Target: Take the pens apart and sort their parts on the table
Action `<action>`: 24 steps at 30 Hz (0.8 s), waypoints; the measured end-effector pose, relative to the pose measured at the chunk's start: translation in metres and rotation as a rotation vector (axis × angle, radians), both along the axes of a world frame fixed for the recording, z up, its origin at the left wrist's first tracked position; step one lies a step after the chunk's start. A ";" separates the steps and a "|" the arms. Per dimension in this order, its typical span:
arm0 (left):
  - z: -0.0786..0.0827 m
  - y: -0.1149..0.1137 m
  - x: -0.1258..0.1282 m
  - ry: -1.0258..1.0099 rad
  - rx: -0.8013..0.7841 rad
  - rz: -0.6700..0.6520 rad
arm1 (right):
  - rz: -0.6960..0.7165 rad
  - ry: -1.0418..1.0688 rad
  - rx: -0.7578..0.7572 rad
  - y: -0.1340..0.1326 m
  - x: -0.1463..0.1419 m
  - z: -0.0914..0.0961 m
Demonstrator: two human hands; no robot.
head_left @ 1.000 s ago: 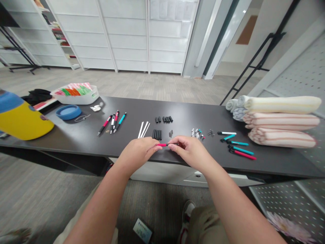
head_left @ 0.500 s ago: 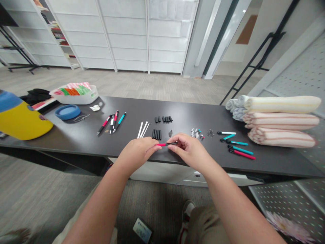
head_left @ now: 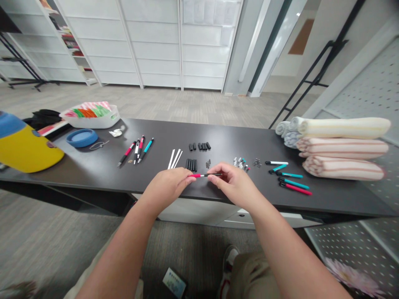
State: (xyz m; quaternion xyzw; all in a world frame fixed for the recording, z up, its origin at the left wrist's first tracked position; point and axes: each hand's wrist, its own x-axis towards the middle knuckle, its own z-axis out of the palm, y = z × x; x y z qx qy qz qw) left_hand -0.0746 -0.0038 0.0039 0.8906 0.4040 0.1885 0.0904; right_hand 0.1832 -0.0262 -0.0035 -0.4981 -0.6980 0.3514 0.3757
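Over the front edge of the table, my left hand (head_left: pixel 168 185) pinches the red barrel of a pen (head_left: pixel 195 175). The fingers of my right hand (head_left: pixel 232 182) are closed on the pen's dark end, and a short pale section shows between red and black. Just beyond my hands lie black grip sleeves (head_left: pixel 191 165), thin white refills (head_left: pixel 175 159) and small dark springs (head_left: pixel 208 163). Farther back is a row of short black sleeves (head_left: pixel 200 146). To the right sit small silvery pen parts (head_left: pixel 241 163), tiny dark pieces (head_left: pixel 257 162) and coloured pen barrels (head_left: pixel 294 187).
Several whole pens (head_left: pixel 127 154) lie on the left of the dark table (head_left: pixel 156 132). Beyond them are a blue round lid (head_left: pixel 81 138), a white basket (head_left: pixel 93 122) and a yellow-blue container (head_left: pixel 29 147). Rolled towels (head_left: pixel 344 147) are stacked at the right.
My right hand has shifted slightly right with the dark end, and the pale section of the pen shows more. My left hand keeps its hold on the red barrel.
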 end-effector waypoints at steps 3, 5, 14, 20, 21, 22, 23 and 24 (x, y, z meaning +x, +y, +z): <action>0.001 -0.001 -0.001 -0.042 -0.030 0.032 | -0.048 0.098 -0.063 0.000 0.002 0.001; 0.001 -0.001 -0.001 -0.070 -0.022 0.033 | -0.081 0.159 -0.093 0.001 0.002 0.003; 0.003 -0.004 -0.001 -0.049 0.039 0.025 | -0.184 0.376 -0.072 0.003 0.004 0.000; 0.004 -0.003 -0.001 -0.069 0.034 0.052 | -0.234 0.358 -0.072 0.004 0.004 -0.002; 0.004 -0.003 -0.001 -0.080 0.030 0.056 | -0.238 0.366 -0.073 0.005 0.004 -0.003; 0.004 -0.003 -0.002 -0.093 0.026 0.059 | -0.240 0.382 -0.076 0.005 0.004 -0.003; 0.003 -0.003 -0.002 -0.106 0.021 0.060 | -0.238 0.408 -0.082 0.005 0.005 -0.004; 0.003 -0.002 -0.002 -0.119 0.015 0.059 | -0.237 0.438 -0.089 0.006 0.005 -0.004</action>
